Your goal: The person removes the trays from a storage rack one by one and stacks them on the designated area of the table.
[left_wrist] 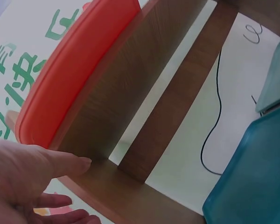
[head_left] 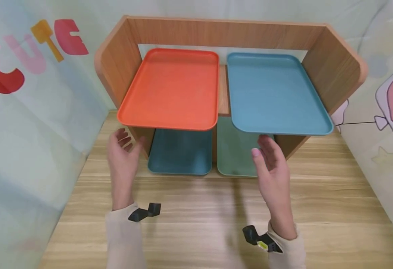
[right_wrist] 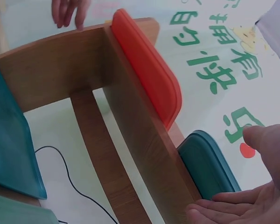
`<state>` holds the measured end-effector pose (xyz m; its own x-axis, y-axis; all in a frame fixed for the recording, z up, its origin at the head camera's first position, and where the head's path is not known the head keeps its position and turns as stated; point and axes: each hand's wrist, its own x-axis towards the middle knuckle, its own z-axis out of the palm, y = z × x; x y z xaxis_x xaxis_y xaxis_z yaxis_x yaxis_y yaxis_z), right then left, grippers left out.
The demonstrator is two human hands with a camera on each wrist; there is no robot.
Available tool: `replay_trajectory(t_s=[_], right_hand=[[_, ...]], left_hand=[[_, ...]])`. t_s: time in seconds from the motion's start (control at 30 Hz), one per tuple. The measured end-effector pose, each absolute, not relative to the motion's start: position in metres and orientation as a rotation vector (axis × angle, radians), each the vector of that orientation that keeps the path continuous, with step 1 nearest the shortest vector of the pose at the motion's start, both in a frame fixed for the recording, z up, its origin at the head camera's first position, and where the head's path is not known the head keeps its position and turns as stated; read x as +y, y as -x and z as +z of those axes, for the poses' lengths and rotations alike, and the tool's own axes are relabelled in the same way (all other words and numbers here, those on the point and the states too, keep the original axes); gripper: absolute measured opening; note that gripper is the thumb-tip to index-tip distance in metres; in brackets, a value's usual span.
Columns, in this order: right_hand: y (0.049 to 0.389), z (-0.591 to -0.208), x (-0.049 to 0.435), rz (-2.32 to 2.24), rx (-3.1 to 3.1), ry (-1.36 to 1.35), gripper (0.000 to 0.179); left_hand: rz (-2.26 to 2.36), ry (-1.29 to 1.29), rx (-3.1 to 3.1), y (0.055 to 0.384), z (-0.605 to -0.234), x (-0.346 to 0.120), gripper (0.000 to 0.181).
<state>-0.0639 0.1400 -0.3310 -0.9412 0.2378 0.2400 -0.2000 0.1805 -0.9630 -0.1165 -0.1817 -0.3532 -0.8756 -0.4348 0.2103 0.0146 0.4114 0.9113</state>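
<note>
An orange-red tray [head_left: 172,89] and a light blue tray [head_left: 277,93] lie side by side on the top level of a wooden shelf [head_left: 226,31]. On the bottom level sit a dark teal tray [head_left: 181,153] at left and a green tray [head_left: 236,149] at right. My left hand [head_left: 124,168], fingers loosely bent, is just below the orange-red tray's front left corner. Just under the light blue tray's front edge is my right hand [head_left: 273,179], its fingertips close to that edge. Neither hand holds anything.
The shelf stands on a wood-grain table [head_left: 189,224]. Patterned cloth hangs behind and on both sides, with letters [head_left: 72,37] at left and a balloon drawing at right. Each sleeve cuff carries a black wrist device [head_left: 144,213]. A black line [left_wrist: 217,102] shows on white through the shelf.
</note>
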Motion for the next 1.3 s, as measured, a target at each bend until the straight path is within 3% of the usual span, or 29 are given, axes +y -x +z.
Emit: replay_trajectory(t_s=[0.23,0.73,1.3], right_hand=[[0.065,-0.323,0.145,2.075,-1.901,0.106,0.045],[0.078,-0.318,0.172,2.773,-1.279,0.114,0.069],[0.091,-0.308,0.182,2.940,-0.853,0.110,0.041]], left_hand=[[-1.416,-0.389,-2.247,0.127,-0.352,-0.193,0.055],[-1.333,-0.337,-2.267,0.146,-0.349,-0.202,0.044],[-1.300,-0.262,-2.270,0.159,-0.351,-0.202,0.032]])
